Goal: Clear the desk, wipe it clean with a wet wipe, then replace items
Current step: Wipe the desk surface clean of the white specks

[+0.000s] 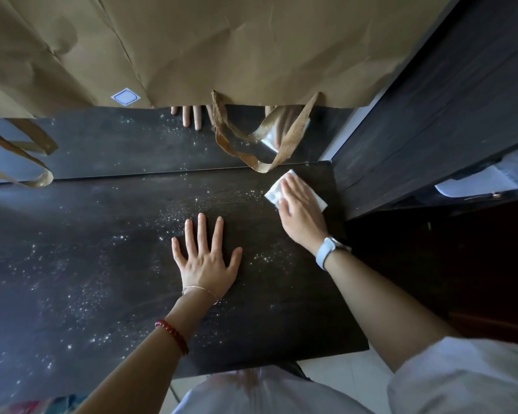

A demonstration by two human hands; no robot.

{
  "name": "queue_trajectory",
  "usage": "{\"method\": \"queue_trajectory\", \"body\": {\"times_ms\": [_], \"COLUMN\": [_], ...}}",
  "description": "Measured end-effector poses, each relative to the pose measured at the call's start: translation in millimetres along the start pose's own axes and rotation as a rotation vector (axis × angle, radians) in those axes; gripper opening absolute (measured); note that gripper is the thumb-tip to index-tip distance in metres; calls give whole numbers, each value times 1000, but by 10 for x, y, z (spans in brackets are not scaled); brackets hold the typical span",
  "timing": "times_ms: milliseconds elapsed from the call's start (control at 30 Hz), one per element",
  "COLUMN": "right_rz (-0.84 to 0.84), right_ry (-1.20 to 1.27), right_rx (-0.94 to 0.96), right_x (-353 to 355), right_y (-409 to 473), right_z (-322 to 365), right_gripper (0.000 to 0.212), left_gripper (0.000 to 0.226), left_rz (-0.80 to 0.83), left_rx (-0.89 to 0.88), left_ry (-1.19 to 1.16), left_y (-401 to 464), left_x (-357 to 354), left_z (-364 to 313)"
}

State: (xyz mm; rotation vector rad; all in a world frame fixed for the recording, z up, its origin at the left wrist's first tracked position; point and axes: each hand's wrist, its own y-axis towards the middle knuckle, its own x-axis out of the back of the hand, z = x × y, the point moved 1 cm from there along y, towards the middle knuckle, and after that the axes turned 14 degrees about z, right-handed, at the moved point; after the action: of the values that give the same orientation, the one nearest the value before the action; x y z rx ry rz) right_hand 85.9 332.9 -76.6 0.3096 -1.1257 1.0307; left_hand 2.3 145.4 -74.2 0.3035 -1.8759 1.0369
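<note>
A dark wooden desk point(102, 264) fills the view, speckled with white dust or crumbs. My right hand point(299, 207) lies flat on a white wet wipe point(274, 191) pressed to the desk's far right corner. My left hand point(205, 258) rests palm down with fingers spread on the middle of the desk, holding nothing. No other items stand on the desk surface.
A mirror point(132, 141) runs along the back edge and reflects both hands. Brown paper bags point(222, 49) hang over it, their woven handles point(269, 138) dangling near the wipe. A dark cabinet side point(431, 115) stands at the right, tiled floor point(353, 375) beyond the front edge.
</note>
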Motion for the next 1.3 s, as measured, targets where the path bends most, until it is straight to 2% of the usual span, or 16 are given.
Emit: {"method": "queue_trajectory", "body": {"times_ms": [133, 233, 333, 433, 600, 667, 833, 933, 1033, 1133, 1300], "right_rz": [-142, -181, -141, -137, 17, 55, -175, -118, -62, 44, 73], "right_ry": [61, 83, 103, 93, 21, -3, -81, -146, -313, -253, -185], "right_rx": [-293, -363, -368, -278, 125, 144, -144, -324, -437, -455, -466], "right_x": [121, 73, 66, -17, -110, -17, 139, 241, 310, 304, 392], "right_y": [60, 146, 248, 273, 277, 250, -34, -34, 68, 120, 182], "right_z": [-236, -110, 28, 226, 490, 372, -114, -135, 8, 22, -52], "right_gripper": [54, 52, 55, 53, 45, 46, 42, 46, 46, 54, 60], "left_gripper": [84, 84, 84, 84, 84, 83, 84, 85, 85, 84, 85], "left_rz": [7, 20, 8, 3, 28, 29, 28, 35, 27, 21, 22], "left_rx": [3, 1, 0, 5, 0, -2, 6, 8, 4, 4, 2], "left_ry": [4, 9, 6, 6, 6, 11, 13, 18, 19, 9, 7], "left_y": [-6, -7, 1, 1, 2, 3, 4, 4, 4, 3, 1], "left_x": [2, 5, 1, -4, 9, 9, 5, 13, 9, 5, 11], "left_z": [3, 4, -1, -4, -4, 2, -4, -4, -1, 7, 1]}}
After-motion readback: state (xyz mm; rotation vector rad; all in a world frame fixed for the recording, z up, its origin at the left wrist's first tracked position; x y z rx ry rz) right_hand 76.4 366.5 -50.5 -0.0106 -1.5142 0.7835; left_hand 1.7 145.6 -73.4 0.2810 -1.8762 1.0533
